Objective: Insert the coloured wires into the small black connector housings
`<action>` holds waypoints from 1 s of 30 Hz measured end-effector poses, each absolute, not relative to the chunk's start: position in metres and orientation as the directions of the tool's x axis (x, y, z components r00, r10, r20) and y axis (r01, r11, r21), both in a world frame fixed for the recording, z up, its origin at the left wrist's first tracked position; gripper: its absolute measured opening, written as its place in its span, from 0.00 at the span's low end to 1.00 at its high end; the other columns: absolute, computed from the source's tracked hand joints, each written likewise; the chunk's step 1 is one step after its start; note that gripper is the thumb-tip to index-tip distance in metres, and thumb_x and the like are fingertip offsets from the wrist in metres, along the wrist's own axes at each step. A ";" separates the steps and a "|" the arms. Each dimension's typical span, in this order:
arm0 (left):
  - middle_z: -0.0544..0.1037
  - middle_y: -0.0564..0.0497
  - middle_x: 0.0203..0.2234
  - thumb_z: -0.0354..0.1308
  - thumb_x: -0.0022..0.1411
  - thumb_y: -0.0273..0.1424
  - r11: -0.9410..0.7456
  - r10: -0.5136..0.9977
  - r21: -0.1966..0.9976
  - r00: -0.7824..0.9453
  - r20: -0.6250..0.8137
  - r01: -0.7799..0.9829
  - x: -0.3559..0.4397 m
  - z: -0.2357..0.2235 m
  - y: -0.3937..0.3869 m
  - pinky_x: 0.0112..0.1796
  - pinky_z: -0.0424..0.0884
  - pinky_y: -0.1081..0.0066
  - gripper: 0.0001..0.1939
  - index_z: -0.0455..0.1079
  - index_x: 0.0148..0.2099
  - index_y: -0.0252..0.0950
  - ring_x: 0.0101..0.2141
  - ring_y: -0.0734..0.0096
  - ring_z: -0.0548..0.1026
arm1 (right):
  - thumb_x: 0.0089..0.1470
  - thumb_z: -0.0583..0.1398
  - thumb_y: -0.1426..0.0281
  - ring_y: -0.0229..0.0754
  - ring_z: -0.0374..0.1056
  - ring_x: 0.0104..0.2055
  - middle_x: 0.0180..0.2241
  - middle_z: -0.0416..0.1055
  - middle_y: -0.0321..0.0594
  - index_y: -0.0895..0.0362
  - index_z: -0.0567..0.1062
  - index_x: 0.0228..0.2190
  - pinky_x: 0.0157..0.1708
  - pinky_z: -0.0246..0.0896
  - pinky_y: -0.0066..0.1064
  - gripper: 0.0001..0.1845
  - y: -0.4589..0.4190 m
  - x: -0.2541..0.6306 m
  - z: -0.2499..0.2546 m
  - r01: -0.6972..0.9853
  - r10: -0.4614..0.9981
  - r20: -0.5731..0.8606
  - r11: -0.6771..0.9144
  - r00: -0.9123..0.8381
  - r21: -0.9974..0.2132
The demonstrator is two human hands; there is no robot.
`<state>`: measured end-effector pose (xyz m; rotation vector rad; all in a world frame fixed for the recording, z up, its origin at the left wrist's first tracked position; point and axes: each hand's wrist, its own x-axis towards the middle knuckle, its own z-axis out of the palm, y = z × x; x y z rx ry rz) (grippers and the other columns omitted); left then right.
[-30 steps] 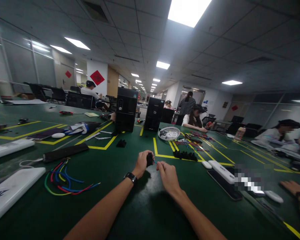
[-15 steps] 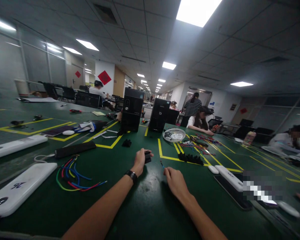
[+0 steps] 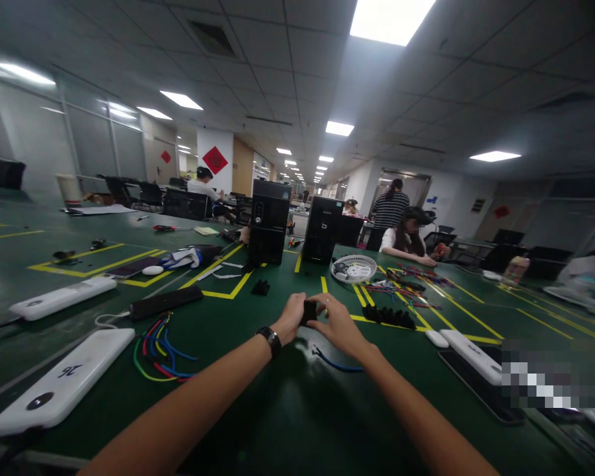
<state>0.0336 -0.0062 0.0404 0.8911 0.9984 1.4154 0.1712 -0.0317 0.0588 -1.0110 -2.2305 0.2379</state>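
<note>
My left hand [image 3: 292,318], with a dark watch on its wrist, is closed on a small black block [image 3: 308,313] above the green table. From the right, the thumb and fingers of my right hand [image 3: 336,324] pinch the same block. Its finer shape is hidden by the fingers. Below my right hand a blue wire [image 3: 340,365] with a dark tip lies on the table, partly under my right forearm. A loose bundle of coloured wires [image 3: 166,354] rests to the left of my left forearm.
Several black blocks [image 3: 389,316] stand in a row at right, near a white basket [image 3: 354,269] and a wire pile [image 3: 416,281]. Two black computer towers [image 3: 268,225] stand ahead. White power banks [image 3: 64,380] lie at left. A person [image 3: 406,238] sits across the table.
My right hand has let go of the blue wire, which now lies on the table, and has moved up to the black block in my left hand. The view has turned slightly left.
</note>
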 end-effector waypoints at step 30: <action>0.78 0.48 0.42 0.44 0.52 0.30 -0.325 0.875 0.231 0.198 0.442 0.917 -0.306 0.021 -0.098 0.42 0.65 0.60 0.23 0.75 0.44 0.52 0.43 0.54 0.71 | 0.49 0.63 0.66 0.47 0.64 0.48 0.47 0.68 0.47 0.59 0.68 0.51 0.50 0.57 0.36 0.27 0.145 0.069 -0.001 0.710 0.805 0.372 0.587 -0.462 -0.388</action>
